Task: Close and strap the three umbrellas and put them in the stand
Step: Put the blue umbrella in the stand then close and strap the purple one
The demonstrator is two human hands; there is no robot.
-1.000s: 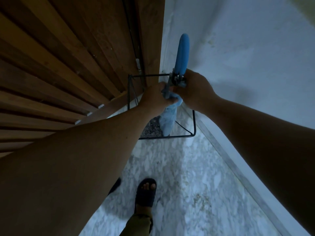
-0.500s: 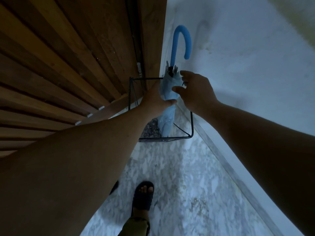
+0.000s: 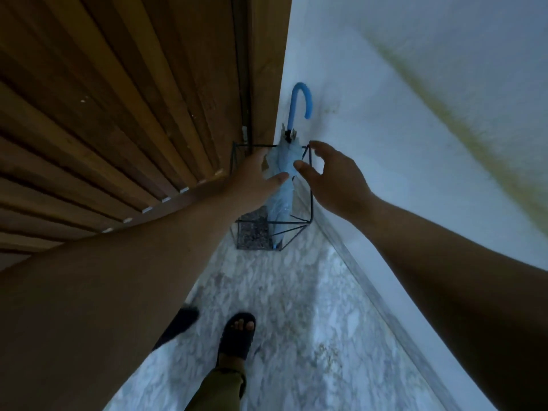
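The umbrella (image 3: 280,185) is pale blue cloth, crumpled and faintly shiny, with a smooth blue plastic crook handle (image 3: 300,102). It sits in a stand (image 3: 311,200) of thin black metal wire (matt, by the look of it). The slatted door (image 3: 118,114) is brown wood with visible grain. The wall (image 3: 415,143) is matt white plaster, stained; the floor (image 3: 296,307) is mottled polished stone.

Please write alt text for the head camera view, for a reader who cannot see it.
A closed blue umbrella stands in a black wire stand in a corner between a wooden door and a white wall. The left hand and right hand hover open beside it.
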